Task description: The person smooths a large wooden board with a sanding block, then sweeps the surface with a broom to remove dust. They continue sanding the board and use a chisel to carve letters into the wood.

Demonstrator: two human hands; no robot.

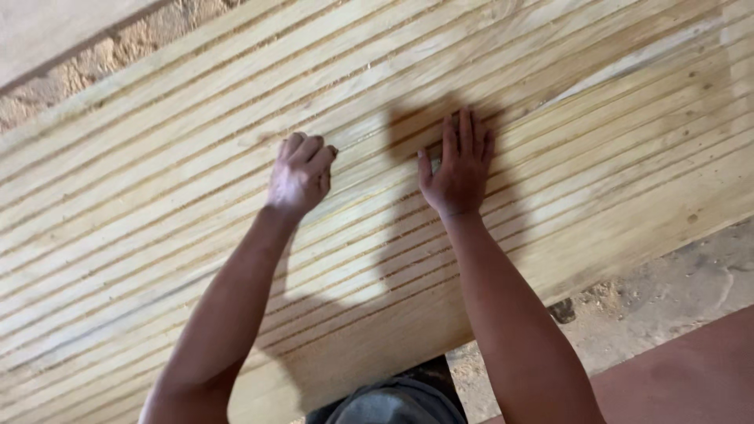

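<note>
Inspector: Panel (pixel 597 133), one only, pale wood, grooved along its length. It lies flat and fills most of the view, running on a slant from lower left to upper right. I did not get a firm count of the grooves; they are many and close-set, some packed with sawdust.

Clerk: Hands on it?

Inspector: Two, both the person's own, both bare. Left hand (pixel 299 174) rests on the panel left of centre, fingers curled under into a loose fist, knuckles against the wood. Whether anything is inside that fist I cannot tell. Right hand (pixel 458 166) lies just beside it to the right, palm down and flat, fingers straight and close together, holding nothing, only pressing on the surface.

Clerk: Distance between them?

Inspector: Near, not touching. Two forearms come up from the bottom edge, one to each hand.

Clerk: Surroundings?

Inspector: One strip of sawdust (pixel 118 55) beyond the panel's far edge, upper left. Dusty floor (pixel 675 283) at lower right, below the near edge. One reddish-brown sheet (pixel 691 377) in the bottom right corner.
</note>
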